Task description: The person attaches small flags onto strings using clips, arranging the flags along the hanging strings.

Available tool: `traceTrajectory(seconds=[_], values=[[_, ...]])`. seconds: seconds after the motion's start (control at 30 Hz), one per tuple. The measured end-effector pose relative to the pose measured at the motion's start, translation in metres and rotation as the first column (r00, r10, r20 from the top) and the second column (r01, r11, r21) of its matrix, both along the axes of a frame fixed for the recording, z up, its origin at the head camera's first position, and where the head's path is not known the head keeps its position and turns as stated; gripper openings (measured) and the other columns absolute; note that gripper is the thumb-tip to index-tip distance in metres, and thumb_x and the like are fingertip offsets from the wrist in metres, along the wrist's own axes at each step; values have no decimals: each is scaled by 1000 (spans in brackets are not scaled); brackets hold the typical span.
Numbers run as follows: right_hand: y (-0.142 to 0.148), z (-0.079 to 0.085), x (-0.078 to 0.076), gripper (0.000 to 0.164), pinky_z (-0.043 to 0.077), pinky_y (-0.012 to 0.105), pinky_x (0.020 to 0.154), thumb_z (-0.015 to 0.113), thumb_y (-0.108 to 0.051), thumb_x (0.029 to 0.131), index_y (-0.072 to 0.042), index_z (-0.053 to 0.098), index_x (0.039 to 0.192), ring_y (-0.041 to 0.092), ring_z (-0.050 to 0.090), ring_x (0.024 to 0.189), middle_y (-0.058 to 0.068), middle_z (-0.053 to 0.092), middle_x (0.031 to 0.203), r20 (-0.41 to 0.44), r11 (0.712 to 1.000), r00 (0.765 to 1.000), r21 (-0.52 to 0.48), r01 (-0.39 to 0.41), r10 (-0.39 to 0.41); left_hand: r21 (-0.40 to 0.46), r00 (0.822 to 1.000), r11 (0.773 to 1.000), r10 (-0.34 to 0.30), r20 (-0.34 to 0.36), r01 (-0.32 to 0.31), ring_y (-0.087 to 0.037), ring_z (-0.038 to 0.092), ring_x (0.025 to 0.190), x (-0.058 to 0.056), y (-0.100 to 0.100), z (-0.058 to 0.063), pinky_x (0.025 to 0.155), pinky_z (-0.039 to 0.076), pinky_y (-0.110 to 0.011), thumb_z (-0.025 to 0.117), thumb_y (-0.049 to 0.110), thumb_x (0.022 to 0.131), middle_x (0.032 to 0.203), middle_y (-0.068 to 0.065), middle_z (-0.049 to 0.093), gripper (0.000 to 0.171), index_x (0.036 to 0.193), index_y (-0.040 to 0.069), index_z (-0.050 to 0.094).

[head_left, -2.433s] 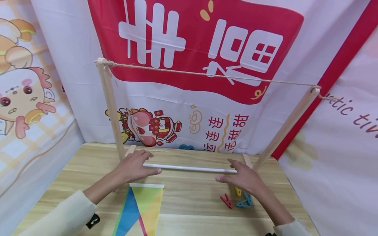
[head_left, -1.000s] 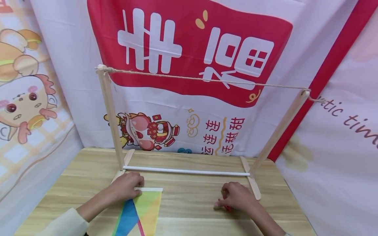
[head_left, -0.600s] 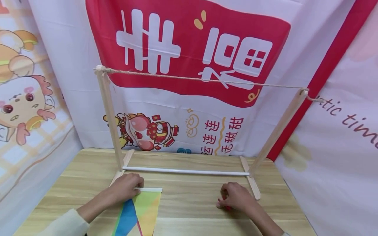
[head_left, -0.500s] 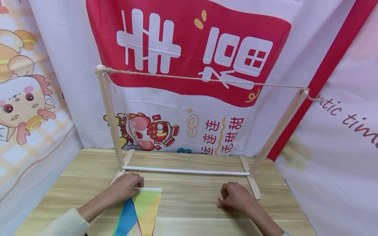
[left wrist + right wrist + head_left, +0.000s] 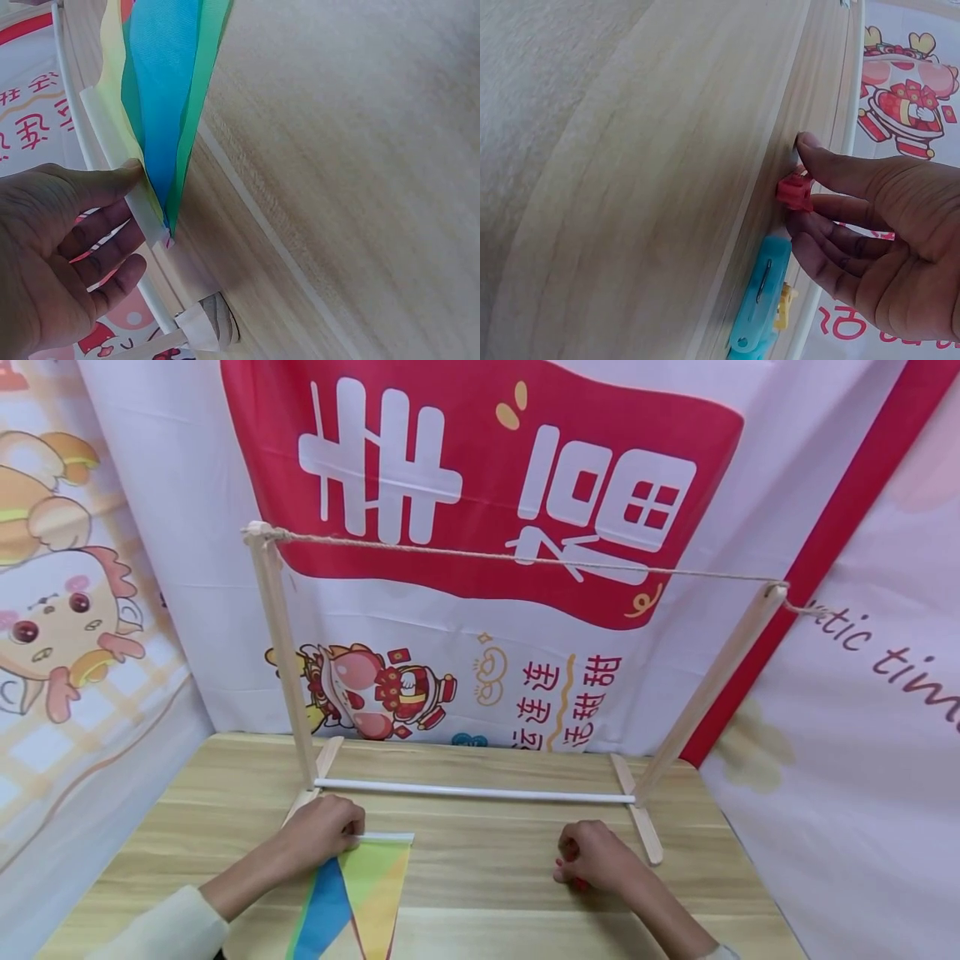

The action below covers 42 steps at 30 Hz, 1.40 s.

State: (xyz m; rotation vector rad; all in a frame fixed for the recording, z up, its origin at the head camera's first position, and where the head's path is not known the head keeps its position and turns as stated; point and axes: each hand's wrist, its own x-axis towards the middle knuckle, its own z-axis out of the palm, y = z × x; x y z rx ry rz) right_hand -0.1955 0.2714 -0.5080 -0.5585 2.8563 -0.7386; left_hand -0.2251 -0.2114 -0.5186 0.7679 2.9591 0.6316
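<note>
At the left front, my left hand (image 5: 322, 828) pinches the white top band of a multicoloured fabric pennant (image 5: 378, 877) between thumb and fingers. Seen from the left wrist, the pennant's blue and green cloth (image 5: 165, 90) hangs from the band, which is raised at the thumb. Over on the right, my right hand (image 5: 596, 858) pinches a red clothespin (image 5: 795, 193) low over the table, its thumb on one side and fingertips on the other. A blue clothespin (image 5: 761, 296) and a yellow clothespin (image 5: 784, 306) lie just beside those fingers, hidden under the hand in the head view.
Behind the hands stands a wooden frame: a left post (image 5: 281, 660), a right post (image 5: 712, 685) and a white rod (image 5: 472, 792) joining their feet. A twine line (image 5: 480, 555) runs between the post tops. Printed cloth (image 5: 480, 610) hangs behind the wood-grain table (image 5: 480, 902).
Both hands have come down from the white rod; the left has taken hold of the pennant's band, the right the red clothespin. Over the last half second they have barely moved.
</note>
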Motion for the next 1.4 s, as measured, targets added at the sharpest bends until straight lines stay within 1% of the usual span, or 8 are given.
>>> traceTrajectory(seconds=[0.2,0.4,0.53,0.73,0.93,1.03,1.23,1.4], values=[[-5,5,-2,25,59,27,76,97,-11,83,-6,79,99,11,70,85,0,77,89,29,999,999,-7,-35,35,13,999,1000,15,43,-15,-4,51,70,1,-1,3,64,45,-23,88,3,91,72,14,60,27,80,22,74],[-8,16,-3,21,57,26,71,88,0,85,-1,78,104,10,65,78,3,75,89,79,998,996,-35,-44,46,18,996,999,44,75,-45,-7,53,71,1,1,9,66,46,-25,88,5,94,73,12,60,26,81,22,73],[-9,24,-5,25,58,27,71,84,7,86,3,78,110,15,67,81,7,75,93,119,999,993,-45,-22,27,42,996,999,30,86,-34,-7,54,72,0,0,14,67,47,-24,87,5,96,74,12,61,25,84,22,73],[-7,26,-13,30,62,30,78,82,10,86,6,79,116,22,73,94,10,79,98,105,999,994,-37,-24,28,64,997,998,-10,74,5,-6,53,73,-1,-1,18,65,47,-23,85,6,98,79,11,61,22,89,20,71],[-8,28,-15,37,67,39,85,87,6,84,8,79,120,22,77,98,8,81,100,134,997,988,-29,77,-73,79,995,997,-25,100,17,-6,54,72,-5,-2,18,65,48,-23,83,11,102,80,12,63,17,93,20,73],[-7,29,-16,32,65,33,82,89,4,85,5,81,116,17,75,93,5,81,96,115,996,990,-21,85,-82,117,992,993,-19,126,4,-7,58,75,-8,-2,18,68,52,-22,82,13,104,82,13,67,10,98,18,76],[-4,33,-17,13,52,22,65,88,-2,93,2,81,104,8,62,71,-2,73,77,82,999,997,-51,8,-4,248,988,968,4,155,-43,-11,66,89,-13,-6,22,82,61,-26,81,14,105,94,10,77,2,107,12,81],[-4,38,-19,15,53,24,67,85,-2,94,3,82,108,10,62,76,-1,73,81,62,999,998,-37,8,-5,352,978,930,40,202,-111,-16,71,104,-15,-7,27,93,63,-34,79,14,107,107,5,81,4,109,15,82]])
